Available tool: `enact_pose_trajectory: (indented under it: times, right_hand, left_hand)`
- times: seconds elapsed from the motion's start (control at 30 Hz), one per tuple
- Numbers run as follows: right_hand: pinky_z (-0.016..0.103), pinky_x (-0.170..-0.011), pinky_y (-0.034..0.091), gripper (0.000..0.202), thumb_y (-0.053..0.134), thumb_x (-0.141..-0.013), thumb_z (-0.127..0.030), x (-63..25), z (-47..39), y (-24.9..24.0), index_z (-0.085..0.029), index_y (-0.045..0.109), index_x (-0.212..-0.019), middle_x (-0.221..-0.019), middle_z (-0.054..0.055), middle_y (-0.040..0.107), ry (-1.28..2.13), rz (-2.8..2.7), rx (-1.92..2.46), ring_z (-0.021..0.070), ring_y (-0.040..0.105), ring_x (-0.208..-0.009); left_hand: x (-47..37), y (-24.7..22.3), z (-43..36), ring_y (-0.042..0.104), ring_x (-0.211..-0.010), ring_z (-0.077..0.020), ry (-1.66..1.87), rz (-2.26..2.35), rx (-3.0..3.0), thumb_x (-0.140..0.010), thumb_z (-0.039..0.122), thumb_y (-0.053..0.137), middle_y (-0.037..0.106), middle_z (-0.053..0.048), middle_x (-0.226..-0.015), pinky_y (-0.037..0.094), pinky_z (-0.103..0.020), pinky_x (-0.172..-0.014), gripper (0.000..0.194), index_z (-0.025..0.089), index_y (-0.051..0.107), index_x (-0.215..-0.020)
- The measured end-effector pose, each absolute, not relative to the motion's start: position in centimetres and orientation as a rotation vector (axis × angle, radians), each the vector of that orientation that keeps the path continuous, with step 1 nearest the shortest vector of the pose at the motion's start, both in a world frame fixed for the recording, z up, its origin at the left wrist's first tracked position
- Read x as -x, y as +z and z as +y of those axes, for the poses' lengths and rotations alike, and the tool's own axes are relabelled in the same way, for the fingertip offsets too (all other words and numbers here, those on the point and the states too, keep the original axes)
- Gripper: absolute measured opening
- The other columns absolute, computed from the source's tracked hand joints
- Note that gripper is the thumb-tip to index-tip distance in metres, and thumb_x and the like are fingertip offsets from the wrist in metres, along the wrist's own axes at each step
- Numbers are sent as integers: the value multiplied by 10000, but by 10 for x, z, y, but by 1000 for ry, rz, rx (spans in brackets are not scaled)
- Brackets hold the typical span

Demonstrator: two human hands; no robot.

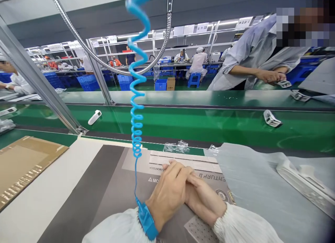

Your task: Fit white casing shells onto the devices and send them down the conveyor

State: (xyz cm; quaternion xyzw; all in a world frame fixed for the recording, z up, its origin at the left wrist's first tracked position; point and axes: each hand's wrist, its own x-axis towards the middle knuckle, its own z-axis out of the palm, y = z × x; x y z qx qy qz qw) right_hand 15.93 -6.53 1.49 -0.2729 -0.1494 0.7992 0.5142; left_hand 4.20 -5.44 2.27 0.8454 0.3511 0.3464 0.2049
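Observation:
My left hand point(170, 190), with a blue strap point(148, 220) around its wrist, is folded over my right hand point(205, 199). The two hands press together above a grey printed cardboard sheet point(115, 197). The fingers of my left hand are closed together and bent over the right one. Those of my right hand are partly covered by it. No object shows in either hand. A coiled blue cord point(137, 124) runs up from the strap.
Behind the sheet, a green conveyor point(183, 126) carries a white device point(94, 117) at left and another point(272, 118) at right. Plastic film and a white molded part point(309, 182) lie at right. Across, a person's hands point(270, 76) hold a small part. Brown cardboard point(26, 162) is at left.

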Motion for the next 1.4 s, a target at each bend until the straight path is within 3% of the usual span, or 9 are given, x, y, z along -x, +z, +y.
enact_pose_trajectory:
  times: [0.1,0.3,0.53,0.77,1.13,1.3,1.37,1.4]
  right_hand:
    - [360,-1105,384,286,651,-821,-227,-163,-62,16,-213,713,-1100,-1091,39,742,1959,-257,675,205,608,-1180]
    - [349,-1128,359,320,629,-787,-184,-164,-64,9,-232,726,-1088,-1123,14,735,1886,-272,614,199,596,-1200]
    - [364,-1150,319,462,755,-610,-147,-162,-65,8,-231,741,-1065,-1199,40,713,1873,-299,613,232,559,-1250]
    - [352,-1140,330,423,699,-638,-157,-167,-62,3,-248,760,-1046,-1127,16,742,1899,-181,622,216,608,-1184]
    - [290,-1072,394,457,799,-588,-168,-161,-64,10,-224,758,-1040,-1173,34,725,1859,-264,640,186,614,-1155]
    - [303,-1099,358,358,779,-681,-143,-159,-64,12,-230,746,-1027,-1083,12,739,1899,-310,566,172,613,-1138]
    - [342,-1103,361,200,725,-801,-283,-161,-64,18,-210,744,-986,-969,19,736,1960,-312,472,188,617,-1112]
    - [373,-1097,371,242,666,-857,-391,-162,-65,21,-197,741,-982,-937,32,727,1995,-308,420,204,616,-1105]
  left_hand:
    - [-41,25,-56,558,-1126,-225,935,1011,-2397,-929,107,371,611,-110,-1180,495,-405,-970,393,175,485,-1299]
    - [-48,25,-57,590,-1017,-230,987,1037,-2426,-867,62,413,643,-87,-1049,520,-404,-914,301,179,584,-1085]
    - [-48,20,-53,604,-817,-189,1180,969,-2337,-872,41,380,644,-50,-860,526,-340,-754,256,179,594,-898]
    - [-44,27,-58,607,-968,-224,955,957,-2378,-874,86,453,653,-82,-1036,520,-379,-863,248,175,584,-1065]
    - [-49,27,-55,615,-880,-234,995,1035,-2328,-792,36,429,660,-88,-917,516,-400,-809,247,152,605,-919]
    - [-46,24,-49,630,-829,-187,1061,1036,-2027,-804,21,386,689,-47,-867,507,-343,-796,303,179,634,-878]
    - [-44,28,-49,644,-848,-161,1055,1056,-1784,-829,24,376,699,-26,-902,513,-319,-818,355,200,630,-1003]
    - [-44,30,-51,649,-887,-152,1051,1050,-1671,-846,38,390,701,-22,-958,515,-311,-846,369,213,604,-1091]
